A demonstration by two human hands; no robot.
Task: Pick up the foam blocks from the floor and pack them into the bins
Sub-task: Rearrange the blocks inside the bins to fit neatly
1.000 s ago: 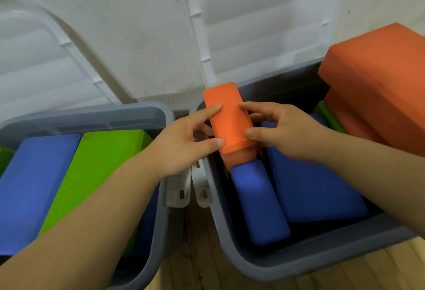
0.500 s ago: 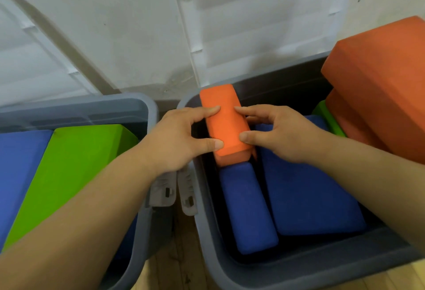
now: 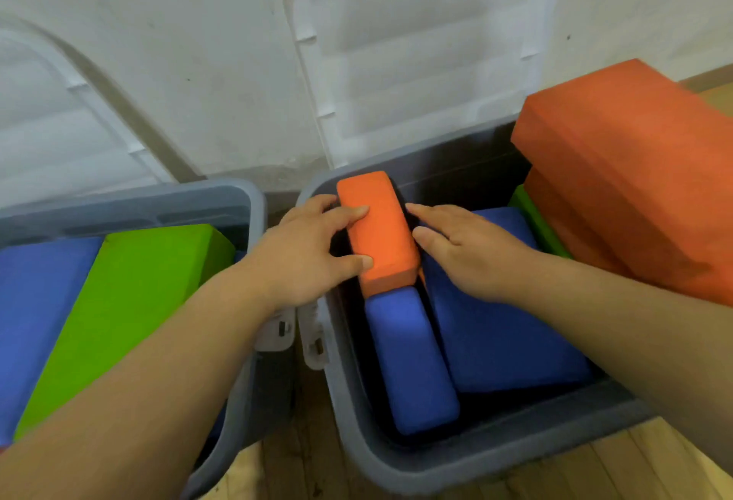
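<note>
The left bin [image 3: 254,198] ran off the frame at nine o'clock, its blue block [image 3: 35,321] cut short. The big orange block [image 3: 634,166] left at three o'clock, hiding most of a green block [image 3: 535,221].

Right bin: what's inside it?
Inside the right bin: a small orange block pressed by both hands, a narrow blue block, a wide blue block, a green block's edge, and large orange blocks sticking above the rim. Anything underneath is covered.

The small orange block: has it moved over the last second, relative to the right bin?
Yes. The small orange block has sunk lower into the right bin, closer onto the narrow blue block.
</note>
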